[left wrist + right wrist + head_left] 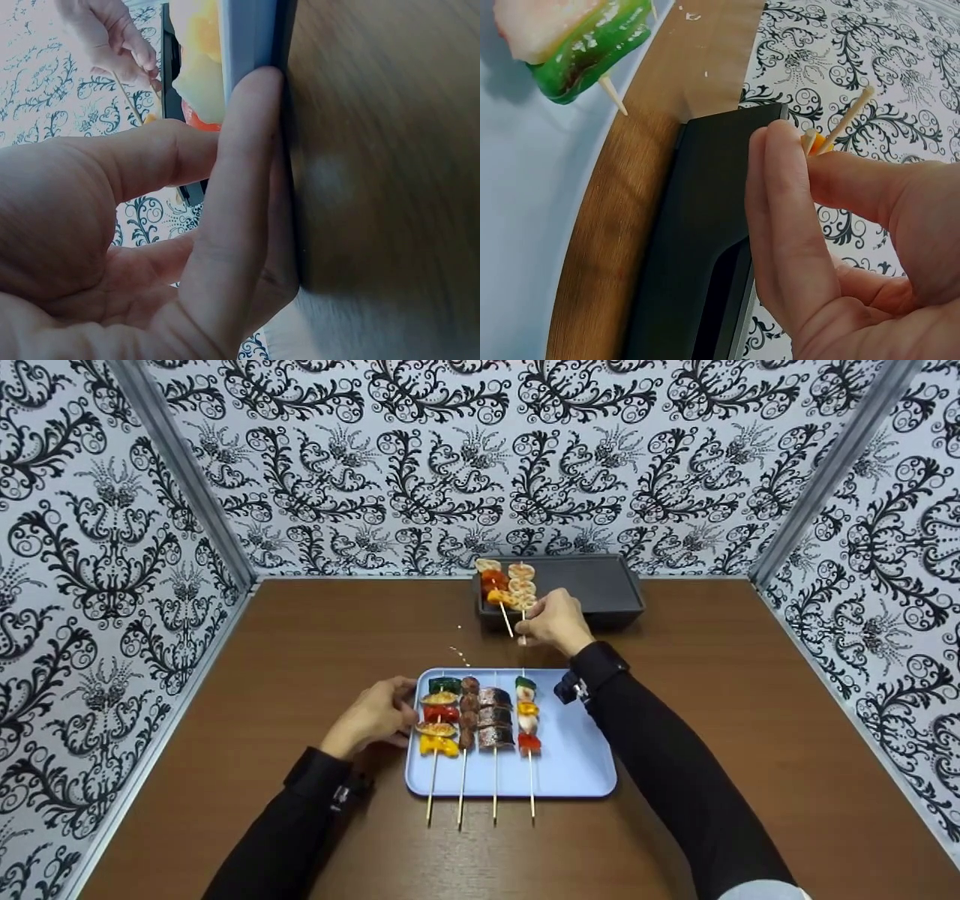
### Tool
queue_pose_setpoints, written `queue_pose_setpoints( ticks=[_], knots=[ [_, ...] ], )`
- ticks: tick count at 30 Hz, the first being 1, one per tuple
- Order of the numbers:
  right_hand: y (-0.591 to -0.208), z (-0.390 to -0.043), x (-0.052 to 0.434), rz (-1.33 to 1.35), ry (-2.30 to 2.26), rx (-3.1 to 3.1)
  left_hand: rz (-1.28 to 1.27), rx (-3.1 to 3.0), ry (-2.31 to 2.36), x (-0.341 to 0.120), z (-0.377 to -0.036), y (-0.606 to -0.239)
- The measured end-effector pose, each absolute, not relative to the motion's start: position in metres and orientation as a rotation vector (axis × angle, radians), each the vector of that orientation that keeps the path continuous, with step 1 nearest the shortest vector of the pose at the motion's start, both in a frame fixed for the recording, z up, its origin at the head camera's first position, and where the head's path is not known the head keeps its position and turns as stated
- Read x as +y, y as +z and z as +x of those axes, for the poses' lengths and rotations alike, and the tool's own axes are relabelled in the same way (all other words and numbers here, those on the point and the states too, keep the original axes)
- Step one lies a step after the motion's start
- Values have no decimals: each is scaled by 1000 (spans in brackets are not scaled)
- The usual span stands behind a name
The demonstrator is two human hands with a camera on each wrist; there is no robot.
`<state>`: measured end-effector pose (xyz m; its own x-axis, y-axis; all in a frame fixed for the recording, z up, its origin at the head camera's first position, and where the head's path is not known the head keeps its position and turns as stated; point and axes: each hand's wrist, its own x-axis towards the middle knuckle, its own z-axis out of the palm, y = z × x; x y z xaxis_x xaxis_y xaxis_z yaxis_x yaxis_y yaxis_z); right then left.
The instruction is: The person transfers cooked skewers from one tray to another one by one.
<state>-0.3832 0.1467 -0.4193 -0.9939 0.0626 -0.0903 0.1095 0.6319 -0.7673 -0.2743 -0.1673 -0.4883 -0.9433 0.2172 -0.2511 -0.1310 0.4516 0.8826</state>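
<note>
Now skewer (501, 598) pinched in right hand (553, 622)

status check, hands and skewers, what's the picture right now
Right hand pinching two skewer sticks at the dark tray. Left hand steadying the blue tray edge, four skewers loaded. Nothing in the way.

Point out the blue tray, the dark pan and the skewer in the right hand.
blue tray (577, 765), head view, bare right part.
dark pan (600, 585), head view, bare floor.
skewer (505, 619), head view, bare stick.
</note>
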Motion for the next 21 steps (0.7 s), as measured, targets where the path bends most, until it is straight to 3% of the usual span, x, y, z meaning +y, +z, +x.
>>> queue_pose_setpoints(
  ticks=[21],
  knots=[
    [-416,-381,160,209,-1871,2205,40,2368,1500,-167,-273,-486]
  ],
)
